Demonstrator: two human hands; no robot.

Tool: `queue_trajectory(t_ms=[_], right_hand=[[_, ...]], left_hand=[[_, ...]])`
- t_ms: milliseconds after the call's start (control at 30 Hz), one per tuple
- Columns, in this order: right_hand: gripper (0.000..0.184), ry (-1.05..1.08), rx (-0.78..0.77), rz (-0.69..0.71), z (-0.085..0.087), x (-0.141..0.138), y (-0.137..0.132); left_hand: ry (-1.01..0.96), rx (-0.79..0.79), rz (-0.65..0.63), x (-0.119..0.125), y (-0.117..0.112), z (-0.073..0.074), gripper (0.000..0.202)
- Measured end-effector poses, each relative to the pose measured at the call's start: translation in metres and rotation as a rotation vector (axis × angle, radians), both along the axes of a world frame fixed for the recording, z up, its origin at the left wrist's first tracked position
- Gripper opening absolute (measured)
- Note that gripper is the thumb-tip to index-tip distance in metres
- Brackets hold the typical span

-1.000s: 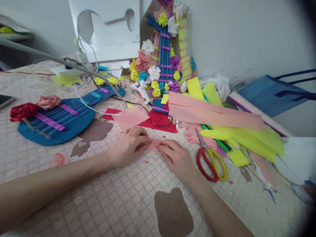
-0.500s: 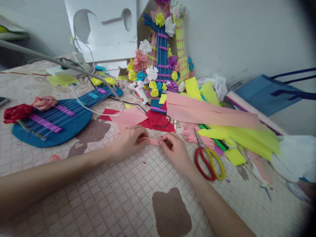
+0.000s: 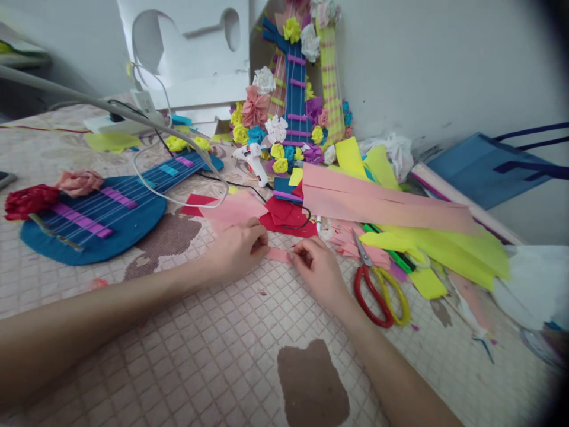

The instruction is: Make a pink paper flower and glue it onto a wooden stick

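Observation:
Between my hands a small strip of pink paper (image 3: pixel 278 255) is held just above the table. My left hand (image 3: pixel 237 249) pinches its left end, and my right hand (image 3: pixel 315 261) pinches its right end; the fingertips are partly hidden. Just beyond my left hand lies a sheet of pink paper (image 3: pixel 235 209), with red paper pieces (image 3: pixel 284 216) beside it. To the right of my right hand rest scissors (image 3: pixel 376 284) with red and yellow handles, near a pile of cut pink paper pieces (image 3: pixel 349 240).
A blue guitar-shaped craft (image 3: pixel 115 219) with paper roses lies at left, a white cable (image 3: pixel 137 160) looping over it. A white glue gun (image 3: pixel 252 160) stands behind. Long pink paper (image 3: pixel 382 201) and yellow paper (image 3: pixel 453 252) spread at right. Flower-covered guitar crafts (image 3: pixel 296 101) lean at the back.
The view has shifted slightly, so things sit a little further right. Both hands still pinch the strip in nearly the same place.

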State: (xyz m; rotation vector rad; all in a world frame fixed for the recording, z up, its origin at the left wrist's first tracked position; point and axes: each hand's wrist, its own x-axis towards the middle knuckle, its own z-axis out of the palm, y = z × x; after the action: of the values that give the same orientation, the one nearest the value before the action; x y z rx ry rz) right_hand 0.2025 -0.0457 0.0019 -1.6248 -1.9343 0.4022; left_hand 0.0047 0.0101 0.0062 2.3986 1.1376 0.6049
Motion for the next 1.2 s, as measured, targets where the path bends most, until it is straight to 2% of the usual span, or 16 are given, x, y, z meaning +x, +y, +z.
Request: queue_trajectory(t_ms=[167,467,767,1200], right_hand=[[0.005,0.007,-0.020,-0.033,0.0003,-0.0013,0.0008],[0.004,0.010,-0.021,-0.011,-0.0027,0.0012,0.0043],[0.003,0.194,-0.078,-0.009,0.0003,0.0062,0.0013],[0.005,0.015,-0.075,-0.014,-0.0040,0.0023,0.0060]], left_hand=[[-0.003,0.006,0.003,0.0005,-0.0005,-0.0003,0.006],[-0.008,-0.038,0.002,0.0008,-0.0002,0.0008,0.007],[-0.027,-0.027,0.008,0.0000,-0.0014,-0.0001,0.007],[-0.036,-0.037,-0.002,-0.0007,-0.0021,0.0014,0.010]])
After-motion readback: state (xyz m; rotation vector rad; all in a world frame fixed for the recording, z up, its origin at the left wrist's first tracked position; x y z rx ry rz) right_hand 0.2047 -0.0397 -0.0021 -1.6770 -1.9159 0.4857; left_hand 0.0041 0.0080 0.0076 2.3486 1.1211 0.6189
